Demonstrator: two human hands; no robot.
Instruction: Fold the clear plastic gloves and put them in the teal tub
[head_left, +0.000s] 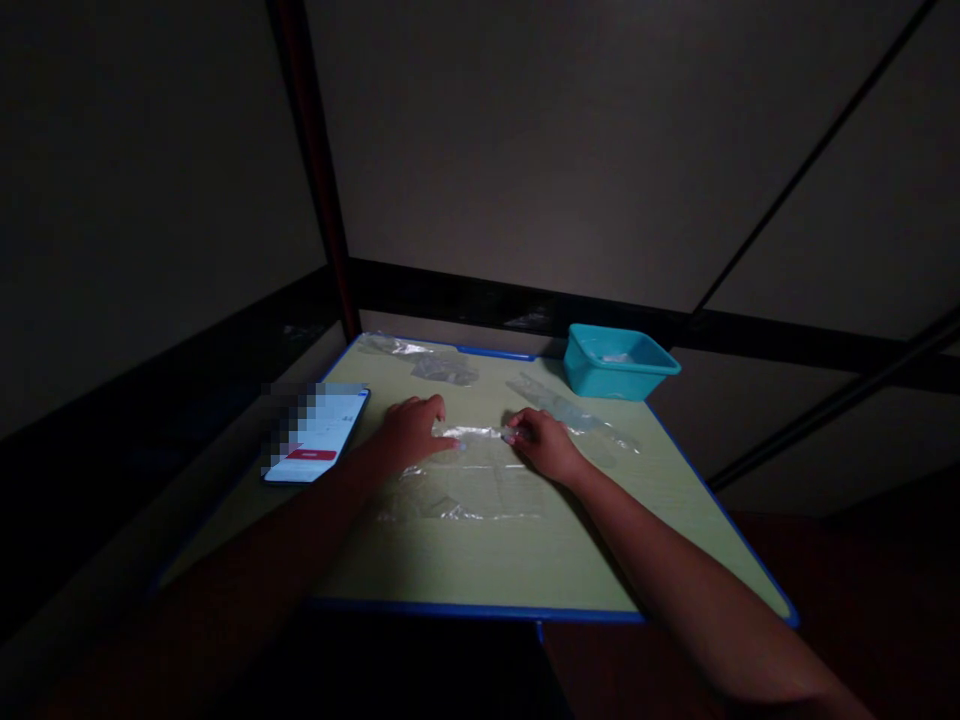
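Note:
A clear plastic bag [487, 490] lies flat on the table in front of me, its far edge raised or folded into a shiny strip. My left hand [412, 430] is at the left end of that strip, thumb stretched out along it and fingers curved apart from the thumb. At the strip's right end, my right hand [541, 442] pinches the plastic between thumb and fingertips. The dim light makes the exact contact of the left fingertips hard to see.
More clear plastic [442, 368] lies at the table's far left, and another piece [562, 405] to the right. A turquoise basket [611, 380] with something pale inside stands at the back right corner. A lit phone [322, 440] rests at the left edge of the blue-rimmed table [480, 570].

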